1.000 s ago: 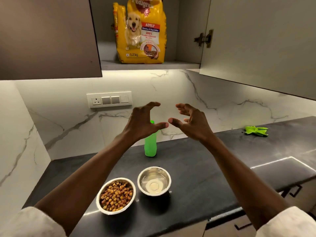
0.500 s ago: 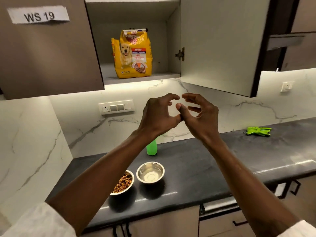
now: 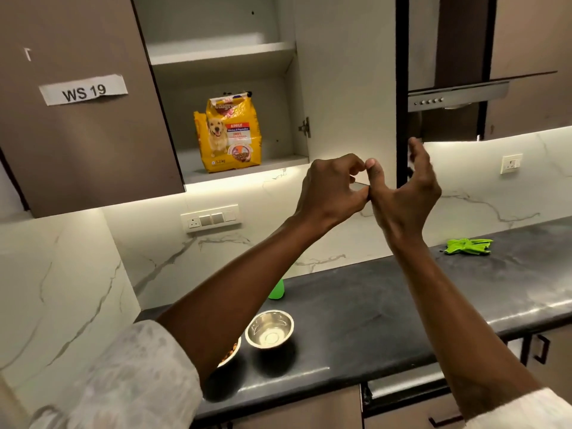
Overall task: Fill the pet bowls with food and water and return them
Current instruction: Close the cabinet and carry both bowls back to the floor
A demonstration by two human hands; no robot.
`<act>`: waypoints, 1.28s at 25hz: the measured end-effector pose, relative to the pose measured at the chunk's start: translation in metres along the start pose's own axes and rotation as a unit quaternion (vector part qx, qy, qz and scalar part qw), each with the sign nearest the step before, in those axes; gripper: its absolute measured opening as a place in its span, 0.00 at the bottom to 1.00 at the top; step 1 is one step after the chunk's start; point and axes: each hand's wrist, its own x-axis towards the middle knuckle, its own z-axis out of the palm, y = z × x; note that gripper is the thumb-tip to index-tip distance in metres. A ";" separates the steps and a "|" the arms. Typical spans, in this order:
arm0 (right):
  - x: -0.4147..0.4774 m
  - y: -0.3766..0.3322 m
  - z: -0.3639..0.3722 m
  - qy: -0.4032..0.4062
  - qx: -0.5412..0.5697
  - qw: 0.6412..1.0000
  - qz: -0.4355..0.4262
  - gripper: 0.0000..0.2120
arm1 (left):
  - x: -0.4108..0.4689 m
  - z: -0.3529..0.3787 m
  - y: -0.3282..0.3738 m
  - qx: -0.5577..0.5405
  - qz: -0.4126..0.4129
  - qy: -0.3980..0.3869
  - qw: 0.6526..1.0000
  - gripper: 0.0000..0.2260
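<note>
Hands had closed on each other within the last second: from standing apart with clawed, spread fingers, they had come up and met before the open cabinet. The left hand (image 3: 328,187) was curled and held nothing, its forefinger tip against the thumb of the right hand (image 3: 405,193). The right hand's own fingers were spread and reached, somewhat blurred, toward the free edge of the cabinet door (image 3: 349,88). The view had also lifted and drawn back. The food bag (image 3: 229,133), glossy yellow crinkled film, stood upright on the cabinet's lower shelf (image 3: 278,165), as it had throughout. Filling looked done and the door seemed the next thing to close, with the bowls not yet returned.

Both bowls sat near the front left corner of the counter (image 3: 402,305), a dark matte stone slab with a rounded front edge. The water bowl (image 3: 270,329) was round polished steel with a shining inside; whether water lay in it could not be told. The food bowl (image 3: 230,354), just beside it on the left, showed only a sliver of brown kibble under the left forearm. A green plastic bottle (image 3: 277,289) stood by the counter's back edge, mostly hidden.
</note>
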 end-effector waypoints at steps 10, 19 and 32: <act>-0.037 -0.021 0.036 0.004 0.070 0.998 -0.004 0.23 | -0.023 -0.017 -0.043 -0.089 -0.032 0.062 0.994 0.21; -0.101 -0.064 0.137 -0.113 0.199 0.972 -0.049 0.18 | -0.066 -0.109 -0.127 -0.020 -0.072 0.148 0.986 0.17; -0.150 -0.062 0.332 -0.181 0.059 0.970 -0.150 0.07 | -0.071 -0.180 -0.345 0.277 0.023 0.092 0.956 0.33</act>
